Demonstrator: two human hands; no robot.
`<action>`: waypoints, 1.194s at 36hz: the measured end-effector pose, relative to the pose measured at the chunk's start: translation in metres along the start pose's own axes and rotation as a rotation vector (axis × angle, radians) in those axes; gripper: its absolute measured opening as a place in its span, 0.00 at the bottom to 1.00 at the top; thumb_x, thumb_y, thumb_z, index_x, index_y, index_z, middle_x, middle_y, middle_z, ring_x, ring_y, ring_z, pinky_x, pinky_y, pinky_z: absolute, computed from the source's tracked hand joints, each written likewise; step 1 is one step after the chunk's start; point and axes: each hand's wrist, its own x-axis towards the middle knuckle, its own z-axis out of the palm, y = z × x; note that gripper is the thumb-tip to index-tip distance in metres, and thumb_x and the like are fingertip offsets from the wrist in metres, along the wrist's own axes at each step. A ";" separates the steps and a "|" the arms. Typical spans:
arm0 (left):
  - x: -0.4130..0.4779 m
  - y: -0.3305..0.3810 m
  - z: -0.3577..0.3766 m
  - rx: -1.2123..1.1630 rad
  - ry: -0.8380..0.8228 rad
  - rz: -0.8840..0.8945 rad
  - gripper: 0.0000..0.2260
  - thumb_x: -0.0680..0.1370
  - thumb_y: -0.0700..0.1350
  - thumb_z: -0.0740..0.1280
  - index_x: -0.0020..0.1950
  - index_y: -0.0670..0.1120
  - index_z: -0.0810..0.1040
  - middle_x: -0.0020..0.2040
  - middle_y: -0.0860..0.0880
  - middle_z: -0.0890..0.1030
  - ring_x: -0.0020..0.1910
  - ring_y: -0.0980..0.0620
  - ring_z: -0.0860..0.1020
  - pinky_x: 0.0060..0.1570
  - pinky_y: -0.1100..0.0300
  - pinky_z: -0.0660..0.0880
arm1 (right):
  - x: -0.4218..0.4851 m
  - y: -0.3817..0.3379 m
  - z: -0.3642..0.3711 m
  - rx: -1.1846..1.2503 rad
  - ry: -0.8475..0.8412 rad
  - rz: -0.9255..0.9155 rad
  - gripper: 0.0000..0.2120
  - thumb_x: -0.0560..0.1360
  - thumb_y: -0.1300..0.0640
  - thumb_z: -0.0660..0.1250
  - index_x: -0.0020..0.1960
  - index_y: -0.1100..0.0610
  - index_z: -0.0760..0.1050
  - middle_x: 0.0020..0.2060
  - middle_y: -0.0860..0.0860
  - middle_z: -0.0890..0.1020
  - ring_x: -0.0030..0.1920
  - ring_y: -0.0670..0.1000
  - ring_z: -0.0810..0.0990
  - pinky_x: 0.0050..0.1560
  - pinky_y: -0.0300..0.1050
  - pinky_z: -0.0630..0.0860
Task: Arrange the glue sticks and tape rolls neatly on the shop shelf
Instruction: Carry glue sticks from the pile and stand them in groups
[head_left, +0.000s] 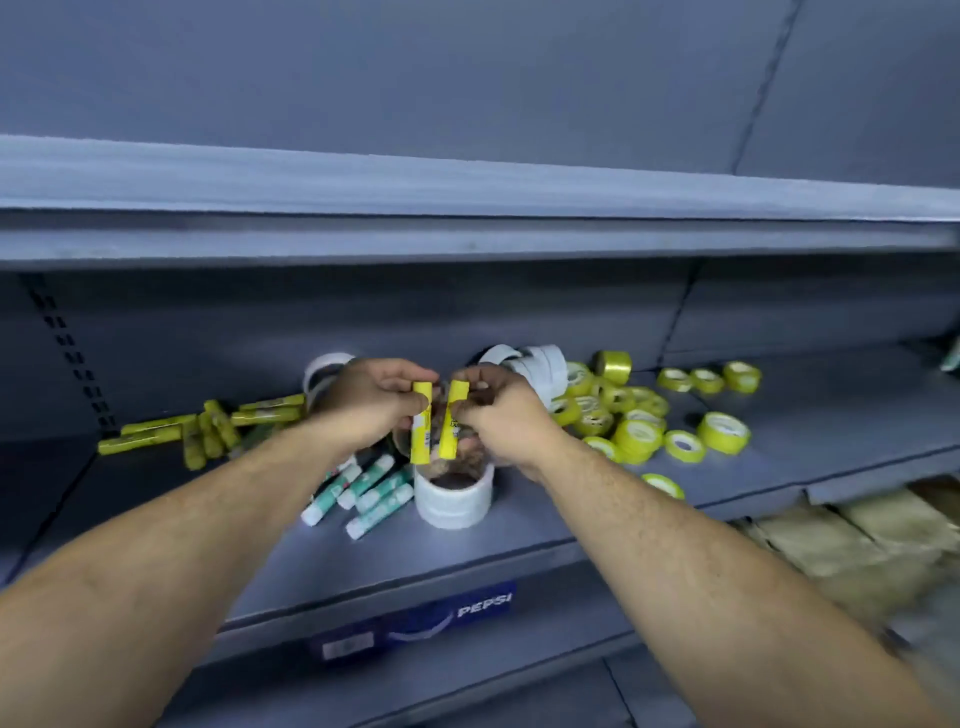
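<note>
My left hand (371, 402) pinches a yellow glue stick (421, 423) upright above the grey shelf (519, 530). Beside it my right hand (496, 413) pinches a second yellow glue stick (451, 421), the two sticks almost parallel and a little apart. Below them stands a wide white tape roll (453, 501). Several white-and-green glue sticks (366, 486) lie loose under my left wrist. More yellow glue sticks (208, 423) lie scattered at the left. Small yellow tape rolls (636, 421) are strewn to the right, and white tape rolls (540, 366) lean behind my right hand.
An upper shelf board (467, 228) overhangs the working shelf. A blue Pepsi label (415, 618) sits on the shelf's front edge. Brownish packets (857, 540) fill the lower shelf at the right. A slotted upright (70, 358) runs down the back panel at the left.
</note>
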 end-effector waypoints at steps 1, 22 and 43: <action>0.001 0.007 0.022 -0.006 -0.031 0.010 0.15 0.75 0.28 0.68 0.49 0.47 0.83 0.45 0.44 0.85 0.42 0.48 0.82 0.40 0.58 0.80 | -0.009 0.003 -0.021 0.002 0.014 0.005 0.13 0.77 0.70 0.66 0.55 0.54 0.75 0.48 0.58 0.82 0.41 0.57 0.83 0.33 0.48 0.83; -0.018 0.124 0.519 -0.076 -0.535 0.183 0.15 0.73 0.27 0.69 0.47 0.47 0.84 0.38 0.47 0.82 0.32 0.54 0.78 0.36 0.59 0.80 | -0.215 0.095 -0.461 -0.066 0.640 0.176 0.13 0.78 0.69 0.65 0.57 0.54 0.74 0.42 0.58 0.76 0.39 0.56 0.79 0.43 0.56 0.84; 0.094 0.200 0.871 -0.105 -0.824 0.267 0.17 0.71 0.31 0.73 0.44 0.55 0.85 0.44 0.47 0.86 0.46 0.45 0.84 0.50 0.46 0.82 | -0.219 0.154 -0.771 -0.191 1.019 0.266 0.11 0.76 0.68 0.66 0.53 0.53 0.77 0.38 0.53 0.80 0.35 0.54 0.78 0.42 0.62 0.81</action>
